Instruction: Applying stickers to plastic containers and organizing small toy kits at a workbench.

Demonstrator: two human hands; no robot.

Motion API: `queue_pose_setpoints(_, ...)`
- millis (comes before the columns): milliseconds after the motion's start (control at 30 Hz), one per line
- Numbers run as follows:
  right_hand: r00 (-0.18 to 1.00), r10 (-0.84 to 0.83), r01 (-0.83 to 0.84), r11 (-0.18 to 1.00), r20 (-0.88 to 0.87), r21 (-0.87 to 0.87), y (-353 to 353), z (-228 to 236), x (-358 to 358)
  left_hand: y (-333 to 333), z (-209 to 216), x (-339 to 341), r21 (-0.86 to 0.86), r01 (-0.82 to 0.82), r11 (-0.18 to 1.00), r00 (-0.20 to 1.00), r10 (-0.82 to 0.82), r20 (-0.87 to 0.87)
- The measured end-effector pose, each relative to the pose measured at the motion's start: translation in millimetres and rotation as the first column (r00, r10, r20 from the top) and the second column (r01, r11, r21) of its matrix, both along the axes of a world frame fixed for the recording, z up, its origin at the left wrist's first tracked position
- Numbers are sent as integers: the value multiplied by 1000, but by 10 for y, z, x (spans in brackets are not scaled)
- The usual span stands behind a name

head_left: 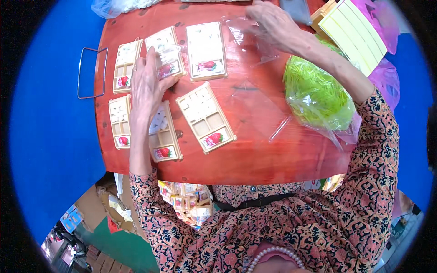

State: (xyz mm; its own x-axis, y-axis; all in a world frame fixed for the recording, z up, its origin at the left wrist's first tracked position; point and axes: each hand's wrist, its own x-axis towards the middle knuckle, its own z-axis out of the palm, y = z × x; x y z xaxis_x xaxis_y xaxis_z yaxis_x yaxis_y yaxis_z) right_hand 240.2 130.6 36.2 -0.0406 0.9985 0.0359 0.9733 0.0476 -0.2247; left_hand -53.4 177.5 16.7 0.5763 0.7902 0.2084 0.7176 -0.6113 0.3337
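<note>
Several cream compartment trays with small white pieces and a strawberry-printed label lie on the red table. My left hand (pixel 148 82) reaches over the left group, fingers stretched out and thumb apart. Its fingertips touch a tilted tray (pixel 159 38), with glossy clear plastic over its lower part. One tray (pixel 206 50) stands to the right of it, and another tray (pixel 207 118) lies nearer me. At the far side my right hand (pixel 275 25) is by a crumpled sheet of clear plastic (pixel 250 38). Its fingers are bent and blurred, so their grip is unclear.
A clear bag of bright green shreds (pixel 318 88) sits at the right, under my right forearm. Behind it are a striped yellow card (pixel 355 34) and pink plastic bags (pixel 387 82). A wire handle (pixel 93 73) juts out at the left edge. More printed packs (pixel 186 200) lie below the table.
</note>
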Motion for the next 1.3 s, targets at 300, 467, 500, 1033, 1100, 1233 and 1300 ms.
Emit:
queue_pose_setpoints(300, 988, -45, 28, 993, -147, -118, -326, -333, -203, 38, 161, -70, -115, -95, 989, 992, 104, 75)
queue_pose_setpoints(467, 976, -97, 66, 985, -195, -160, -311, -356, -123, -43, 357, -365, -291, -183, 939, 931, 260, 254)
queue_pose_setpoints(500, 976, -102, 73, 985, -192, -157, -327, -349, -100, -65, 390, -411, -352, -156, 923, 906, 276, 321)
queue_pose_setpoints(1033, 356, -37, -212, 970, -934, -119, 197, 372, -868, 360, 379, -1235, -714, 316, 625, 250, 670, 698)
queue_pose_setpoints(1100, 146, -171, -205, 958, -974, -199, 375, 261, -1224, 434, 355, -1250, -739, 212, 639, 248, 697, 673)
queue_pose_setpoints(1233, -86, -306, -223, 933, -948, -281, 594, -10, -1779, 516, 337, -1204, -709, 39, 704, 389, 643, 660)
queue_pose_setpoints(1300, -147, -342, -216, 927, -928, -307, 641, -96, -1971, 559, 315, -1162, -679, -104, 727, 496, 630, 597)
